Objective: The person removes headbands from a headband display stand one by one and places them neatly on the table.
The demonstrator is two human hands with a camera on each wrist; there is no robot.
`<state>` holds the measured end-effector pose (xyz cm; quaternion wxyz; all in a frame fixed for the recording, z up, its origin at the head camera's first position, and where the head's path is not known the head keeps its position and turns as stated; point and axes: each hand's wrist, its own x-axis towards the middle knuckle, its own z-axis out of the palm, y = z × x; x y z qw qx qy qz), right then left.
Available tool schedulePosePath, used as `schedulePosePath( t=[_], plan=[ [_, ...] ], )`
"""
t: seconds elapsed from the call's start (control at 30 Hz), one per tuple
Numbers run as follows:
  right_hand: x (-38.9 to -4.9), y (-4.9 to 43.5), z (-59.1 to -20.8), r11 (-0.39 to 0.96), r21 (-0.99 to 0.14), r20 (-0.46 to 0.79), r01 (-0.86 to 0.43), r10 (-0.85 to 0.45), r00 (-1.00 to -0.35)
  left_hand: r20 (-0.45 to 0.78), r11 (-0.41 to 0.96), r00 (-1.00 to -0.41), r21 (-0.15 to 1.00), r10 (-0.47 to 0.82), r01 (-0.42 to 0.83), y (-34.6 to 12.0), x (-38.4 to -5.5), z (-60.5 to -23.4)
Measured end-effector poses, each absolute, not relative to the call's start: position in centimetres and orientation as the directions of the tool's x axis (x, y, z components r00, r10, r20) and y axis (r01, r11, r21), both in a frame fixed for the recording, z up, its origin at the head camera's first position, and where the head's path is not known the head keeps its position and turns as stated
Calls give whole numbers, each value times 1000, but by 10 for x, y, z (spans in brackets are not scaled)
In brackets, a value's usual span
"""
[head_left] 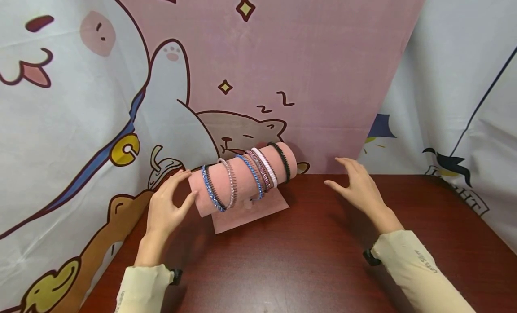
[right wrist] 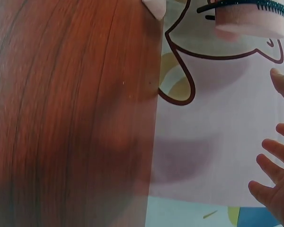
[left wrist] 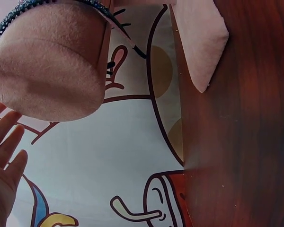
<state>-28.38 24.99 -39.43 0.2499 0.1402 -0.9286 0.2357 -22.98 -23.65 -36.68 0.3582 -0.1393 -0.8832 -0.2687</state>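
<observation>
A pink plush roll stand (head_left: 220,178) leans at a slant on its flat pink base (head_left: 230,222), its left end lower. Several toothed headbands circle the roll: a glittery blue headband (head_left: 210,189) and a pale pink one (head_left: 231,182) toward the left, a blue one (head_left: 253,176), a dark pink one and a white headband (head_left: 265,167) in the middle, a dark green headband (head_left: 284,161) at the right end. My left hand (head_left: 167,209) is at the roll's left end, fingers extended; whether it touches is unclear. My right hand (head_left: 361,187) hovers apart, right of the stand, fingers spread, holding nothing.
The stand is on a dark red-brown wooden table (head_left: 258,268), near its back edge. Behind it hangs a pink cartoon cloth (head_left: 323,57); white printed cloth (head_left: 456,102) closes off the right side. Each wrist wears a dark strap.
</observation>
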Motion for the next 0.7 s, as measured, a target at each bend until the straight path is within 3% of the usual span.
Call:
schedulePosePath(
  t=[0.7],
  plan=[
    [-283,212,-400,814,-398,551,-422,-156,-820,738,781,-674,393,48,486,-235,-231,-373]
  ],
)
